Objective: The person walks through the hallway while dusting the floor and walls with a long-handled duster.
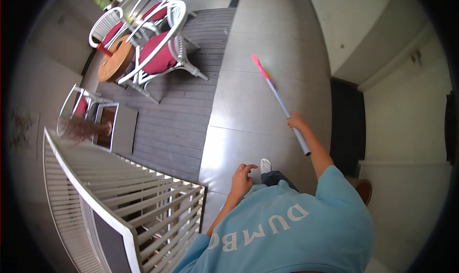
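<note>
The long grey pole (279, 100) lay in the grasp of the right hand (296, 120), whose fingers were wrapped round the shaft, with the butt end sticking out behind them toward the body. Ahead of those fingers, at the far end of the shaft, was a bright pink head (260, 67), slanting off to the left above the grey tiled floor (253, 106); whether it touched the tiles I could not tell. Beside the pink part showed a small yellowish patch (268, 74), too blurred to name. The left hand (242, 179) was nearer the body, to the left of the right fingers, its own fingers loosely bent and released. Just right of those left fingertips, in view, was a pale shoe (265, 165). Behind both sets of fingers spread a light blue shirt (296, 235) with white lettering. Right of the right fingers lay a dark mat (348, 125). Left of the left fingers stood a white slatted railing (87, 196), and farther ahead, on dark decking (167, 125), white chairs (193, 71) with red cushions (155, 58) near a wooden table (112, 67)
</note>
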The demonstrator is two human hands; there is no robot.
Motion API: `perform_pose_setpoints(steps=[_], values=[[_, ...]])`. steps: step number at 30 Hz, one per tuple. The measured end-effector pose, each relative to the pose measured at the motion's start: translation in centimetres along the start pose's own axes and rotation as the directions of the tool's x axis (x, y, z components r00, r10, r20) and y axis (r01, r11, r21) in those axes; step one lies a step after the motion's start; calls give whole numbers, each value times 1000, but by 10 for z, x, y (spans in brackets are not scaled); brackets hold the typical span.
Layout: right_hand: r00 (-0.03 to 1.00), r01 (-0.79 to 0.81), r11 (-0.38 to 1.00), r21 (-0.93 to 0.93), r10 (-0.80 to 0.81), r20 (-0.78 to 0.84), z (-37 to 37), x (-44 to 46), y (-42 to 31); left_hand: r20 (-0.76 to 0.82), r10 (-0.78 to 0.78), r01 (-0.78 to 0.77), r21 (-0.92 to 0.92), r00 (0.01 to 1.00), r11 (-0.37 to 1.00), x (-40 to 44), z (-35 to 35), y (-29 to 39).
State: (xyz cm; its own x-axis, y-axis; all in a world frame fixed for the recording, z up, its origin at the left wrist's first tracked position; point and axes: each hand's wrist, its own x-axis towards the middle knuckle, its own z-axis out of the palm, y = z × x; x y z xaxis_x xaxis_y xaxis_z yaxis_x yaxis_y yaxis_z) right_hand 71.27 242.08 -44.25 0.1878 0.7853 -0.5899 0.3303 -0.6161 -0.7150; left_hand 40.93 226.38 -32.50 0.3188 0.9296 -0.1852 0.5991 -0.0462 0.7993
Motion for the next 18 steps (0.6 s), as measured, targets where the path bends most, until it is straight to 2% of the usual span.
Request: perform_pose_setpoints(steps=[2, 4, 6, 8, 9, 11, 14, 16, 17, 18], values=[[995, -66, 970, 236, 83, -63, -24, -42, 11, 66, 40, -40, 2, 997, 999, 5, -8, -2], [997, -81, 912, 402, 68, 46, -54, -116, 6, 146, 61, -61, -8, 987, 998, 12, -21, 3], [983, -116, 903, 413, 43, 181, -78, -181, 13, 230, 133, -145, 35, 964, 989, 22, -23, -2], [987, -66, 713, 698, -57, 152, -82, -245, 35, 303, 217, -239, 38, 928, 970, 34, -18, -10], [997, -6, 663, 748, -54, 57, -78, -276, 39, 334, 277, -306, 37, 901, 951, 41, -13, -14], [1000, -8, 610, 793, -9, 17, -74, -330, 50, 414, 309, -335, -11, 856, 942, 51, -3, -2], [986, -59, 680, 731, 152, -62, -60, -394, 57, 533, 393, -407, -96, 750, 908, 52, 14, 44], [969, -138, 750, 647, 238, -69, -40, -417, 76, 690, 379, -245, -289, 617, 925, 48, 42, 70], [962, -170, 773, 611, 264, -65, -27, -418, 95, 786, 382, -141, -361, 486, 922, 45, 62, 80], [936, -240, 781, 576, 343, -75, -14, -418, 105, 899, 245, 33, -275, 364, 961, 34, 74, 103]])
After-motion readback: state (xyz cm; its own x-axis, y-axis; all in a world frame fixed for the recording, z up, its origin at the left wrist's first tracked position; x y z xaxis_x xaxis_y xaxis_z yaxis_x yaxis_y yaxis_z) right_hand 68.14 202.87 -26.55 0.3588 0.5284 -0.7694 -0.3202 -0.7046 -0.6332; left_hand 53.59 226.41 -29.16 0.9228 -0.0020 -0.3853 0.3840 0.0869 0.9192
